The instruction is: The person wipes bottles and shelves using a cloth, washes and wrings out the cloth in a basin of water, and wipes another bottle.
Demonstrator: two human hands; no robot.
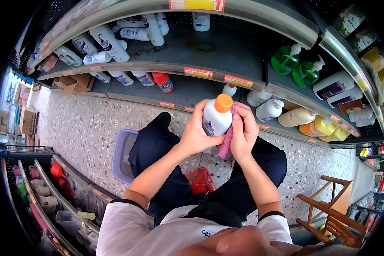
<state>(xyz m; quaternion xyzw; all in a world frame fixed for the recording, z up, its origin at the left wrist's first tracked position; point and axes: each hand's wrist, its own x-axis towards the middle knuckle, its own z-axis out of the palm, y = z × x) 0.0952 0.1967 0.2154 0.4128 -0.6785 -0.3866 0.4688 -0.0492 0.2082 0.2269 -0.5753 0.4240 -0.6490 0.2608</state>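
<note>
A white bottle [216,120] with an orange cap is held upright in front of the shelves, between my two hands. My left hand [197,130] is wrapped round its left side, the thumb across its lower part. In my right hand [244,132] is a pink cloth [226,143], pinched between thumb and fingers against the bottle's right side. The cloth hangs down below the bottle. Part of the bottle's label shows beside my left fingers.
White bottles [109,43] stand and lie on the upper shelf [239,55]. A red bottle [162,82] is lower down, green pump bottles [284,59] at right. A lilac basin [123,157], a red stool [200,181] and a wooden chair [328,209] are on the floor.
</note>
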